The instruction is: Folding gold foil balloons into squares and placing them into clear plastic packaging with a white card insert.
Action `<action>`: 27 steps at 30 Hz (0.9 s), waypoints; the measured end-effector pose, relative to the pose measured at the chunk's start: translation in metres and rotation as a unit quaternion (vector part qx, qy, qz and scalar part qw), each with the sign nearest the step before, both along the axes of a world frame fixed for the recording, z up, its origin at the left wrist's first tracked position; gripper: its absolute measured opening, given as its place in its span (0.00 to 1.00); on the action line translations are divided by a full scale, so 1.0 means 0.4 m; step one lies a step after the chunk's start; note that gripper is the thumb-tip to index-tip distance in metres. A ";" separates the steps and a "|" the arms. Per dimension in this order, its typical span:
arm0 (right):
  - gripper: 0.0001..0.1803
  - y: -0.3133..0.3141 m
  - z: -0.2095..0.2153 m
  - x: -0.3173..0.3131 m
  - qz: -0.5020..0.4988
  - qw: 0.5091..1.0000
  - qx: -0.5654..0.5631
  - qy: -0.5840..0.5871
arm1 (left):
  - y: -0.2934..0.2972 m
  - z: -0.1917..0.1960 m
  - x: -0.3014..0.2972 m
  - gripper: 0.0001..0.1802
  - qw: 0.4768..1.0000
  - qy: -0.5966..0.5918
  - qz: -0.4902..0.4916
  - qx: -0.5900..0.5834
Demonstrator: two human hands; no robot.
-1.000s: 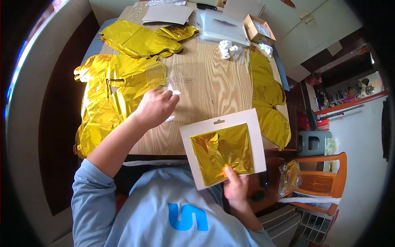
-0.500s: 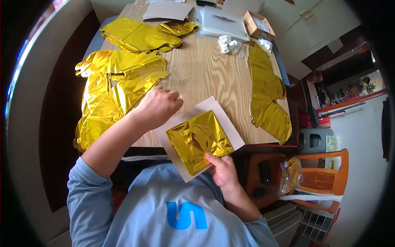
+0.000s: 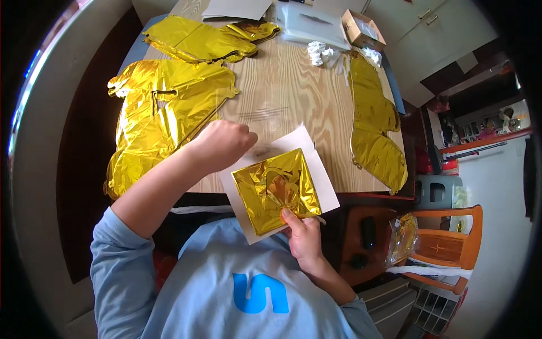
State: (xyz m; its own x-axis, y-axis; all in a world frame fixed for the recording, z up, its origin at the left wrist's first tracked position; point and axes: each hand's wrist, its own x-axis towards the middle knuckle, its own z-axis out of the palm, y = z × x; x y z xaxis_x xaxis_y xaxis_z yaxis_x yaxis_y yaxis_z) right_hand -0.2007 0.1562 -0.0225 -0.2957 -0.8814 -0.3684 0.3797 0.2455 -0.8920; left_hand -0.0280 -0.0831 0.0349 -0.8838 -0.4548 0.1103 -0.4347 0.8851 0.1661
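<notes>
My right hand (image 3: 305, 237) grips a folded gold foil balloon (image 3: 262, 198) together with the white card (image 3: 327, 186) beneath it. Its thumb presses on the foil's near edge, and the fingers go under the card. Above the card's far left corner, my left hand (image 3: 226, 144) is curled with the knuckles up; whatever its fingers hold is hidden. Beyond that hand a clear plastic sheet or bag (image 3: 265, 110) with printed lines lies flat on the wooden table (image 3: 305, 101).
Flat gold foil balloons lie at the left (image 3: 161, 107), far left (image 3: 197, 39) and right (image 3: 372, 124) of the table. At the back are white cards (image 3: 237, 8), clear bags (image 3: 313, 25), a cardboard box (image 3: 364, 29) and white bundles (image 3: 320, 53). A wooden chair (image 3: 446, 240) stands at right.
The view has shifted slightly, so the table things sit a little higher and further right. The card and folded foil tilt a bit differently in my right hand. My left hand stays curled.
</notes>
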 end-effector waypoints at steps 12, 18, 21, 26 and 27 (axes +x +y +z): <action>0.13 0.013 -0.013 0.059 -0.099 0.994 -0.013 -0.053 | -0.019 0.050 -0.095 0.07 0.990 -0.027 0.033 0.133; 0.18 0.023 -0.028 0.049 -0.025 0.999 -0.015 0.019 | -0.016 0.057 -0.080 0.07 0.995 -0.051 0.060 0.067; 0.19 0.024 -0.029 0.036 0.004 1.000 -0.003 -0.017 | -0.023 0.068 -0.088 0.06 0.991 -0.105 0.054 0.058; 0.16 0.013 0.038 0.053 -0.079 0.984 -0.007 -0.161 | -0.020 0.030 -0.075 0.05 0.994 -0.021 0.065 0.082; 0.18 0.016 0.033 0.052 -0.079 0.983 0.001 -0.163 | -0.019 0.027 -0.077 0.05 0.993 -0.028 0.067 0.094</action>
